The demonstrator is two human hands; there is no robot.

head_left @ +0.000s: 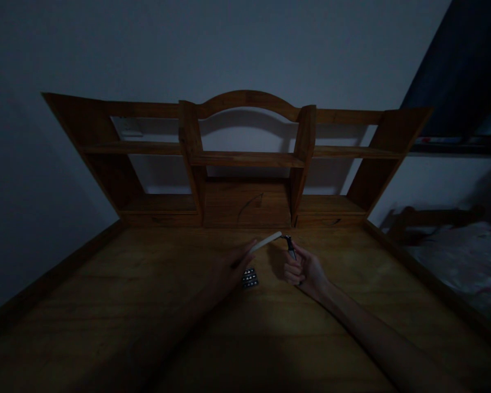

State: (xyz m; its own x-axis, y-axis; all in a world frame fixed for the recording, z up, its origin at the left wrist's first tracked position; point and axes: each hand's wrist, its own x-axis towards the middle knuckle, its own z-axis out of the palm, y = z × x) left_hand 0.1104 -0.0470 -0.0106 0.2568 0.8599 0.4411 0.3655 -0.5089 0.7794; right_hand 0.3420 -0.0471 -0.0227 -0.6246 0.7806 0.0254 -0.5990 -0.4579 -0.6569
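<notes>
My left hand (237, 261) is closed round a slim white stick (268, 240), which slants up and to the right. My right hand (301, 267) grips a small black tool (290, 245) with a silvery part and a short head bent to the left. That head meets or almost meets the stick's tip; whether they touch I cannot tell. Just below my left hand, a small black block (250, 277) with rows of shiny pale marks lies on the wooden desk (245, 333). Dim light hides the exact kind of both held things.
A wooden shelf unit (247, 159) with an arched top stands along the desk's back edge, against the wall. Raised wooden edges border both sides of the desk. At right are a pale crumpled heap (466, 262) and a dark curtain (462, 71).
</notes>
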